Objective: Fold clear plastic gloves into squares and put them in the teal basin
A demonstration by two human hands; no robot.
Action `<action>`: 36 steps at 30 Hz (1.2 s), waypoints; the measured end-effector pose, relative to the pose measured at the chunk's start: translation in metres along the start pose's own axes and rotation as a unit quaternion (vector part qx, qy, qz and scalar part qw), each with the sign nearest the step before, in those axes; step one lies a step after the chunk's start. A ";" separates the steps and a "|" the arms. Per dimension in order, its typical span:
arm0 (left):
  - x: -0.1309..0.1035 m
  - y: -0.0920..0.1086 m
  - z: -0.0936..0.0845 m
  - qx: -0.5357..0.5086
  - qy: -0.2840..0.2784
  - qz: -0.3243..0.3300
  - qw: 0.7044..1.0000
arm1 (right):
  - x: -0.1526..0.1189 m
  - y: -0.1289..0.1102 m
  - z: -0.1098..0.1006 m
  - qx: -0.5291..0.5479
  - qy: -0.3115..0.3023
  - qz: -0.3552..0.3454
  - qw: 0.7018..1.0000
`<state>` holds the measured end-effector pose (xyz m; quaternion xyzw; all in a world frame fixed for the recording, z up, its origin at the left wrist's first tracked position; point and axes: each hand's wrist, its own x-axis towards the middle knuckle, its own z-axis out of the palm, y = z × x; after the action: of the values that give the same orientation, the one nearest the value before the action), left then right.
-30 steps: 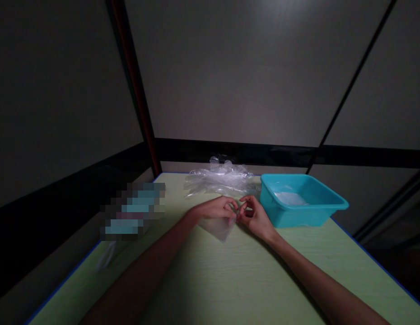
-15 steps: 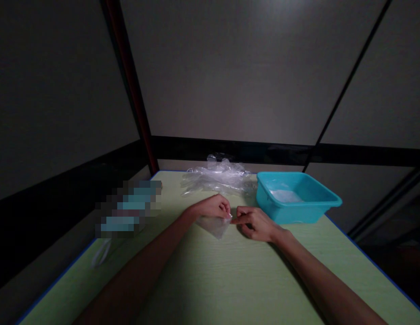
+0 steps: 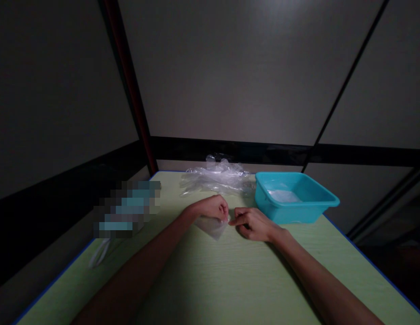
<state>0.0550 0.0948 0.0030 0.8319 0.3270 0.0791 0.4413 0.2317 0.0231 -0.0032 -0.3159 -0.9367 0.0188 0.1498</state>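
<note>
so from the head cam, the left hand [image 3: 212,208] has its fingers pinched down on a small clear plastic piece [image 3: 213,229], which sits on the pale green table [image 3: 230,284] with a corner poking out toward the wearer. the right hand [image 3: 253,225] has a finger pointed at that piece's right edge, other fingers curled (can't tell if the fingertip is touching, or if it's gripping anything). just past the hands there's a crinkly heap of clear plastic [image 3: 215,177], and right of that a teal tub [image 3: 298,214] with something whitish [image 3: 283,196] inside. over on the left, a pixelated item [image 3: 125,210] with a white loop [image 3: 100,253] beside it.
</note>
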 end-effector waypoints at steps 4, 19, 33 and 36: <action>0.002 0.000 0.001 0.022 -0.003 -0.007 1.000 | 0.000 0.000 0.001 0.006 0.005 0.002 1.000; 0.004 0.002 0.000 0.074 -0.006 -0.017 0.997 | 0.000 0.001 0.005 -0.002 0.005 0.025 1.000; -0.008 -0.022 -0.020 0.060 0.039 -0.037 0.997 | 0.002 -0.001 0.002 -0.014 -0.011 0.031 0.999; -0.017 -0.031 -0.030 0.047 0.064 -0.042 0.996 | 0.002 -0.001 0.003 -0.010 -0.010 0.034 0.999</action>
<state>0.0143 0.1168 -0.0004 0.8304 0.3931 0.0983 0.3825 0.2288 0.0238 -0.0049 -0.3492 -0.9269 0.0178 0.1362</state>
